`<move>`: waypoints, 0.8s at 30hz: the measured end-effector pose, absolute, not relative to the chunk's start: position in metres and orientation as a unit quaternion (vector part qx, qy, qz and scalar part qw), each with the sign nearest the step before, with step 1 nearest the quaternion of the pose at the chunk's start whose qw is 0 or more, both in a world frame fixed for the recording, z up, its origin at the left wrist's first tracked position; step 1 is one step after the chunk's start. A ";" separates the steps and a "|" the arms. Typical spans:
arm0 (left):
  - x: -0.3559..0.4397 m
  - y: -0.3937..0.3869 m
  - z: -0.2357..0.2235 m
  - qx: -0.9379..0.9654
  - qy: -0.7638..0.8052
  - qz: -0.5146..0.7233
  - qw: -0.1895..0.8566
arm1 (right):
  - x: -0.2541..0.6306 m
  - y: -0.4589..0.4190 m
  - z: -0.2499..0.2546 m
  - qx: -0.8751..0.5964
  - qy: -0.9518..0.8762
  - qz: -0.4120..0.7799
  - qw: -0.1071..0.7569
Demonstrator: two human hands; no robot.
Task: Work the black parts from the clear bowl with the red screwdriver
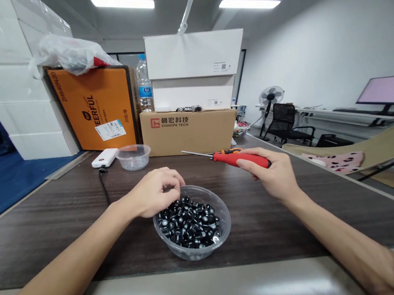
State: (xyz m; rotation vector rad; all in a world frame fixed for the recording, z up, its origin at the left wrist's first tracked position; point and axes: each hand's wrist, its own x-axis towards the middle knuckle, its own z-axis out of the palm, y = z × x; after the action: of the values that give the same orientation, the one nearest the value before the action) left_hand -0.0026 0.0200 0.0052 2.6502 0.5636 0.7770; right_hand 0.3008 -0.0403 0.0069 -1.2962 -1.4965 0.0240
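My left hand (pixel 155 192) hangs curled over the near rim of a clear plastic bowl (pixel 214 205), its fingertips hidden at the bowl's edge. Whether those fingers pinch anything is hidden from view. The bowl holds a heap of small black cylindrical parts with shiny metal ends (pixel 189 224). My right hand (pixel 271 173) is to the right of the bowl and grips a red-and-black screwdriver (pixel 237 159) by its handle, with the thin metal shaft pointing left, away from the bowl.
A dark wood-grain table (pixel 56 231) bears a small clear tub of tiny metal parts (pixel 133 157), a white power bank (pixel 104 158) with a black cable, and a cardboard box (pixel 187 131). Stacked boxes and a water bottle (pixel 143 83) stand behind.
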 end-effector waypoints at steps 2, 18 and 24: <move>-0.003 0.020 0.005 0.929 0.197 0.271 0.157 | 0.301 -0.040 0.007 -0.547 -0.632 0.010 0.549; -0.004 0.022 0.007 0.933 0.187 0.273 0.142 | 0.301 -0.040 0.006 -0.550 -0.636 -0.004 0.541; -0.004 0.024 0.004 0.932 0.185 0.277 0.142 | 0.301 -0.039 0.005 -0.549 -0.639 -0.005 0.538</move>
State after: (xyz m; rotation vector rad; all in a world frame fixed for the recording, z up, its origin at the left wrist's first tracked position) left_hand -0.0037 0.0235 0.0044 2.6897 0.5339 0.7996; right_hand 0.3010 -0.0395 0.0055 -1.3068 -1.5211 -0.0130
